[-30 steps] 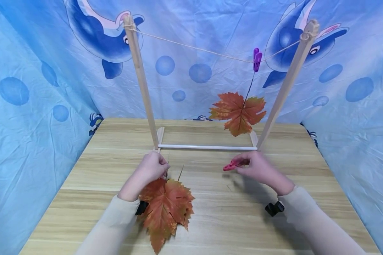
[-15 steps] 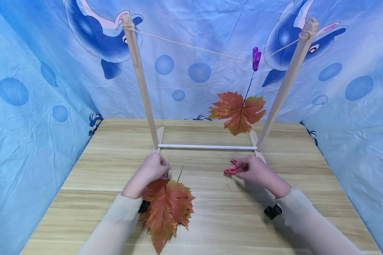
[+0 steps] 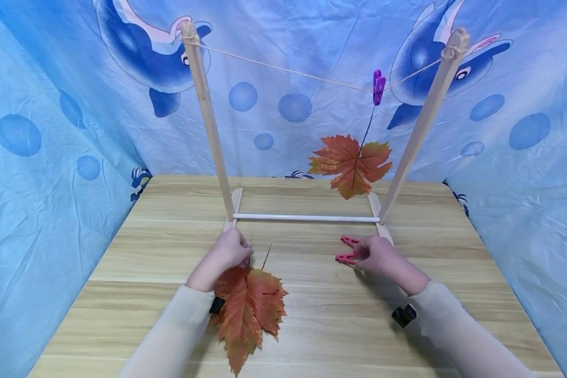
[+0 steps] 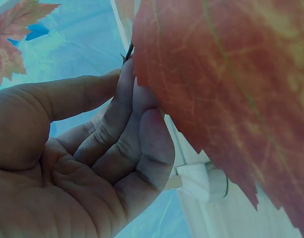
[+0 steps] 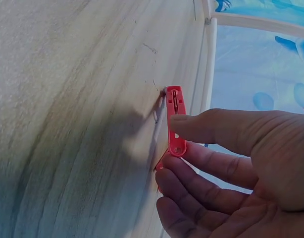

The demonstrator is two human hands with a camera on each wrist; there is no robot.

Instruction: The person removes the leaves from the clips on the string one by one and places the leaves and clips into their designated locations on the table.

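My left hand (image 3: 227,250) pinches a dark stem between thumb and fingertips, above orange-red maple leaves (image 3: 248,315) that overlap each other. A second stem (image 3: 266,257) sticks up beside it. In the left wrist view a red leaf (image 4: 226,89) covers part of the fingertips. My right hand (image 3: 382,260) holds a red clothespin (image 5: 175,141) between thumb and fingers, low over the table. Another red clothespin (image 3: 349,241) shows at the fingertips, partly hidden behind them in the right wrist view. Ahead, a purple clothespin (image 3: 378,88) fastens an orange maple leaf (image 3: 352,165) to a string.
The string (image 3: 283,69) runs between two wooden posts, the left post (image 3: 210,121) and the right post (image 3: 420,128). A white rod (image 3: 307,218) joins their feet on the wooden table (image 3: 312,325). Blue dolphin-print cloth (image 3: 283,31) hangs behind and at the sides.
My right hand has moved slightly down and toward me, and a second red clothespin has come into view at its fingertips. My left hand has shifted slightly, still pinching the stem.
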